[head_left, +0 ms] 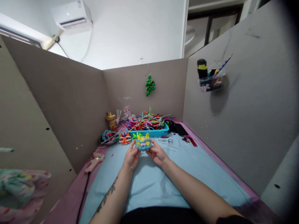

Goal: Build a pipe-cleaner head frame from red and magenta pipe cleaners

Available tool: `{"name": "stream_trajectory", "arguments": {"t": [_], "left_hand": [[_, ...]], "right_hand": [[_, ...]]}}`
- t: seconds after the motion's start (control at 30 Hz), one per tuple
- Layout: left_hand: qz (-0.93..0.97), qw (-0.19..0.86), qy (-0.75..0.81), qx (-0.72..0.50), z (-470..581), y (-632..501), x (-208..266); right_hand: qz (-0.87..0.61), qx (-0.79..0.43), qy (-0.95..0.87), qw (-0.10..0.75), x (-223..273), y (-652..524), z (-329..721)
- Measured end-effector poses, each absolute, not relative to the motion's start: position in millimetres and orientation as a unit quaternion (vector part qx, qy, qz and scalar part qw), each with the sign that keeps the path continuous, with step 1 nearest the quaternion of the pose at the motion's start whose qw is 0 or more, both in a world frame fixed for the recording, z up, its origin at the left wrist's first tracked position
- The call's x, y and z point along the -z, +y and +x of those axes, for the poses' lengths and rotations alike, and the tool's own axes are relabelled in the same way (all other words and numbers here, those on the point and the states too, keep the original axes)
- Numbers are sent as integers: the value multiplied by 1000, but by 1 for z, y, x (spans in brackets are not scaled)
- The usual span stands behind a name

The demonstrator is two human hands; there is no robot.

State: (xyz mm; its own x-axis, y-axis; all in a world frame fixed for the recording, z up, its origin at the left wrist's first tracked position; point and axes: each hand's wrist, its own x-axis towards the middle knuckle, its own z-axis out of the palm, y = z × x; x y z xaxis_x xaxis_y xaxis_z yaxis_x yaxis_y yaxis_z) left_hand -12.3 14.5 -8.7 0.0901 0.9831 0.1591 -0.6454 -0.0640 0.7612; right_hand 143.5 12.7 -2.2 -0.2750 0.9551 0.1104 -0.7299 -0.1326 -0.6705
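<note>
Between my two hands is a blue and yellow pipe-cleaner animal head (143, 144), with two yellow pointed ears and round yellow eyes, facing me. My left hand (132, 156) grips its left side, fingers closed on the edge. On the opposite side my right hand (158, 153) pinches the right edge. The head is held up above the blue cloth (149, 183). Just behind it, partly hidden, is a green fuzzy piece (136, 136). An orange and white head of similar make (125, 139) sits to the left.
A blue tray (154, 133) heaped with colourful pipe cleaners stands at the back. Scissors (170, 141) and a red strip (193, 142) lie to its right. At left are a bowl (107, 142) and a pink glue gun (94, 163) with a black cord. Grey panels enclose three sides.
</note>
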Motion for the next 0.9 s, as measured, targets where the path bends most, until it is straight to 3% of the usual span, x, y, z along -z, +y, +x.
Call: {"name": "stream_trajectory", "arguments": {"t": [0.2, 0.63, 0.77, 0.9], "left_hand": [[352, 619, 318, -626, -12, 18, 18], [419, 445, 446, -654, -7, 37, 46], [434, 422, 451, -656, -7, 33, 43], [443, 401, 453, -662, -7, 29, 39]], "right_hand": [[-242, -726, -299, 570, 5, 20, 153], [-448, -511, -480, 554, 37, 47, 164], [-487, -395, -592, 505, 27, 46, 174], [-511, -261, -722, 386, 21, 42, 171]]}}
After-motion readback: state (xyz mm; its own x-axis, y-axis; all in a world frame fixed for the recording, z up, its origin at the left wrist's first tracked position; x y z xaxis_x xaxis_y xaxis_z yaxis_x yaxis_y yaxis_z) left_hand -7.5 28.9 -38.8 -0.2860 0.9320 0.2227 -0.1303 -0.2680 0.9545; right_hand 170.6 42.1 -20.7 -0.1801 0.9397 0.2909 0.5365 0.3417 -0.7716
